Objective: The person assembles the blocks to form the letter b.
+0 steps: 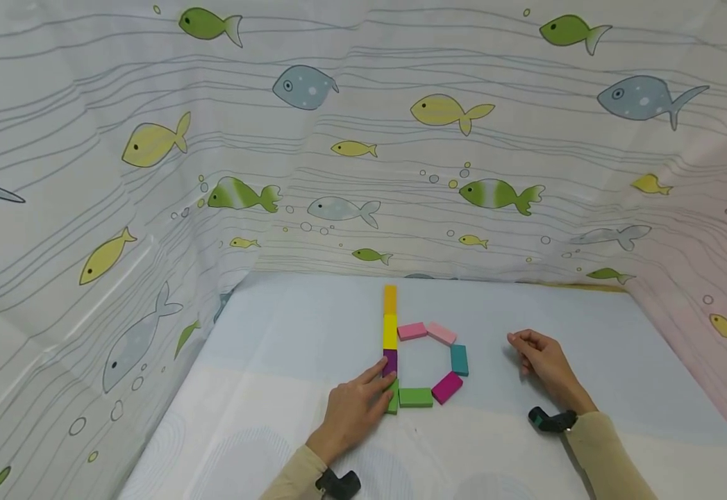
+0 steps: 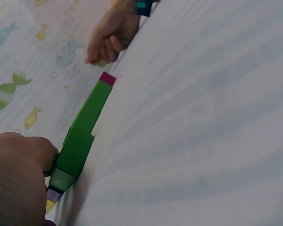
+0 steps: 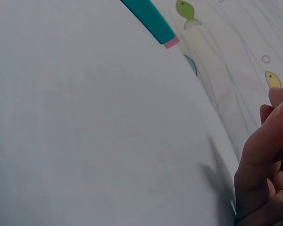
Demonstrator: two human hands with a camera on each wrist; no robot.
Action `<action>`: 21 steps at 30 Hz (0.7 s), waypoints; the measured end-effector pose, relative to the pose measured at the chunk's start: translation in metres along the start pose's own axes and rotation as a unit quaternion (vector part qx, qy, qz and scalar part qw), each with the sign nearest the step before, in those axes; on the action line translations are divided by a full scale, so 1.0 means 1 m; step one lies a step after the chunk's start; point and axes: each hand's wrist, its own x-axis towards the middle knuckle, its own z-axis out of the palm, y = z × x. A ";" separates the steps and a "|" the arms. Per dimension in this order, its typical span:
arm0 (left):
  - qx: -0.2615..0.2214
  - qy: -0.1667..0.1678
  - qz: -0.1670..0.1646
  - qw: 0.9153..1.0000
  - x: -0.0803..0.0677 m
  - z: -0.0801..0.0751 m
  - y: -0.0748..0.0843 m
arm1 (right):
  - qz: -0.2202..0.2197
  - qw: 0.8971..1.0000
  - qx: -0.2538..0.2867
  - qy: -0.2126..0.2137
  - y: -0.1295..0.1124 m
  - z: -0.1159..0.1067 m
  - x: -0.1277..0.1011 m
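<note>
Coloured blocks lie flat on the pale table [image 1: 288,389] in the outline of a letter b. Its column runs orange [image 1: 390,298], yellow [image 1: 390,331], purple [image 1: 390,361] and a green block [image 1: 393,399]. The loop holds a second green block [image 1: 415,397], a magenta block [image 1: 446,387], a teal block [image 1: 459,360] and two pink blocks [image 1: 427,332]. My left hand [image 1: 378,383] lies beside the column's foot, its straight fingers touching the purple and green blocks [image 2: 74,151]. My right hand [image 1: 528,348] rests on the cloth to the right of the loop, loosely curled [image 3: 269,165] and holding nothing.
A fish-print curtain [image 1: 363,153] walls the table in at the back, left and right. Black camera mounts sit on both wrists [image 1: 550,420]. Bare cloth stretches to the left of the blocks and along the front edge.
</note>
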 end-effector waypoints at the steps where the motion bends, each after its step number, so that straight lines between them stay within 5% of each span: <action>1: 0.001 0.004 0.003 1.000 0.000 0.000 0.000 | 0.000 1.000 -0.003 0.000 -0.001 0.000 0.001; 21: -0.046 0.006 -0.005 0.999 0.005 -0.007 -0.005 | -0.002 0.999 -0.028 -0.029 -0.005 -0.009 0.009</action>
